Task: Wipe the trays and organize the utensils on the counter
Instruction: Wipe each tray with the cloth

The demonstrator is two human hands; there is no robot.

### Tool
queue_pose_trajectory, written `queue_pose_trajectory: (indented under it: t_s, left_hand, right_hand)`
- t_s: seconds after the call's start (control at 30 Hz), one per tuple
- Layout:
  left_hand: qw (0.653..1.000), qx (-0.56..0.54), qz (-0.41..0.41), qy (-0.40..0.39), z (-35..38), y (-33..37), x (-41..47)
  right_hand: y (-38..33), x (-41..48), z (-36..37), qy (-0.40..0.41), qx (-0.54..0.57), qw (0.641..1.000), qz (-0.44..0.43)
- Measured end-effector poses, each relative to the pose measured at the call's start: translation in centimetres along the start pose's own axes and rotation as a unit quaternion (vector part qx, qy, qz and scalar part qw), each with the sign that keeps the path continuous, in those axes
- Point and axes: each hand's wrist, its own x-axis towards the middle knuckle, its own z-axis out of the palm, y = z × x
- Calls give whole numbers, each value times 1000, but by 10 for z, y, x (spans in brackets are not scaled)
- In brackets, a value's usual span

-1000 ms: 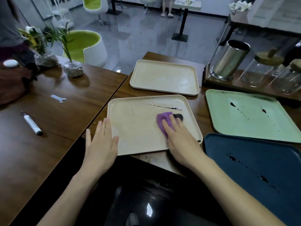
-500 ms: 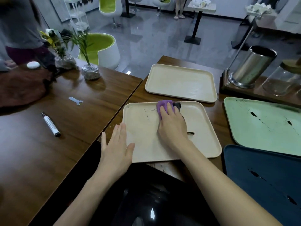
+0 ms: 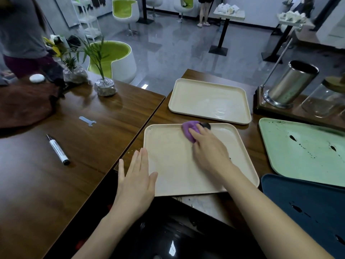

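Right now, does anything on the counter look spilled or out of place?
Dark splatters mark the green tray and the blue tray. A small wrench and a marker lie loose on the left table, stray tools beside trays.

Right hand point(image 3: 209, 152) pressing a crumpled purple cloth point(image 3: 187, 130) at the far edge of a cream plastic tray point(image 3: 173, 176), left hand point(image 3: 136, 182) flat on that tray's near left corner, second cream tray point(image 3: 209, 101) behind, spotty pale green tray point(image 3: 302, 156) and dark blue tray point(image 3: 308, 206) to the right, all on a brown wooden counter point(image 3: 162, 118)
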Motion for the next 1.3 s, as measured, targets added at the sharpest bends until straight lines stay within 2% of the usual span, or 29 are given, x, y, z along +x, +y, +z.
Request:
queue_pose_trajectory:
  t_s: [0.17, 0.27, 0.37, 0.47, 0.63, 0.73, 0.93, 1.07, 1.3]
  left_hand:
    - [1000, 16, 7, -11, 3, -4, -1]
    - [1000, 12, 13, -6, 3, -7, 1]
    - [1000, 9, 16, -7, 3, -6, 2]
    - [1000, 9, 17, -14, 2, -5, 3]
    - [999, 21, 27, -17, 1, -6, 4]
    - [999, 21, 39, -2, 3, -9, 4]
    - [999, -21, 31, 12, 3, -7, 0]
    - [998, -54, 30, 4, -2, -7, -1]
    - [999, -31, 12, -19, -5, -5, 3]
  right_hand:
    - [34, -11, -15, 54, -39, 991, 118]
    - [39, -12, -18, 63, -60, 985, 146]
    - [30, -5, -6, 81, -99, 985, 116]
    - [-1, 1, 6, 72, -88, 989, 92]
    - [-83, 15, 31, 33, -96, 994, -47]
    - [-105, 21, 36, 11, -91, 992, -89]
    - [-86, 8, 19, -77, -21, 983, -168]
    - [-70, -25, 4, -144, 43, 970, -190]
    - [-21, -75, -9, -138, 69, 974, -168]
